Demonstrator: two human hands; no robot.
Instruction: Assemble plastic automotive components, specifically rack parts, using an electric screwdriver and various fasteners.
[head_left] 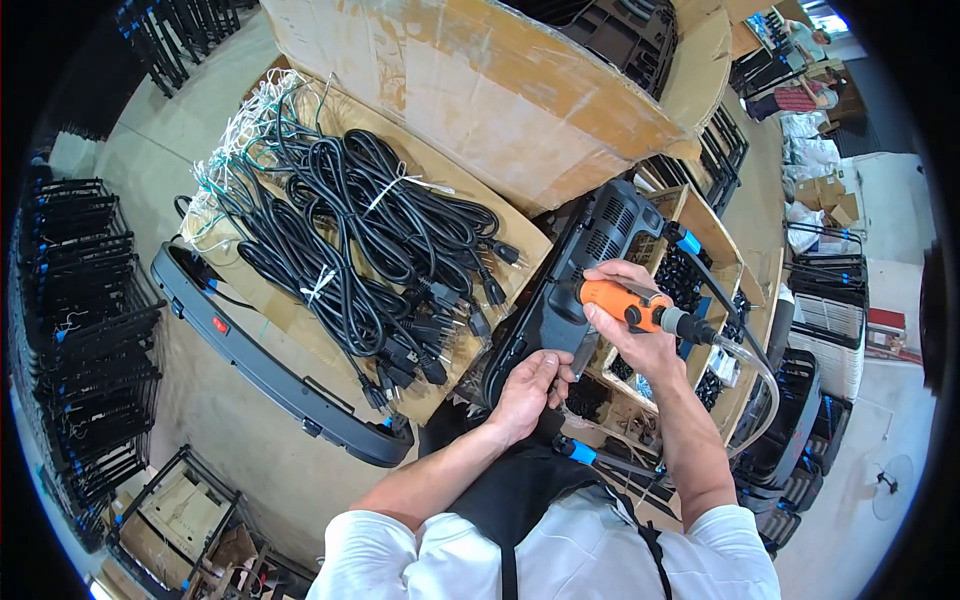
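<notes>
My right hand (pixel 640 335) is wrapped round an orange air screwdriver (pixel 610 300), whose clear hose (pixel 768 385) curves back past my forearm. Its tip points left, over a dark plastic housing (pixel 612 225) with vent slots that lies in front of me. By the housing's near end, my left hand (pixel 533 392) has its fingers pinched together. What they hold, if anything, is hidden. To the left, bundles of black power cords (pixel 370 220) with plugs, bound by white ties, lie on a cardboard sheet (pixel 515 235); their stripped white and green wire ends face away.
A raised cardboard panel (pixel 480 90) stands behind the cords. Right of the housing is a wooden compartment tray (pixel 752 290) with small black parts. At left is a curved black piece (pixel 260 345) with a red switch. Stacked black frames (pixel 85 300) stand farther left; people (pixel 800 95) are far right.
</notes>
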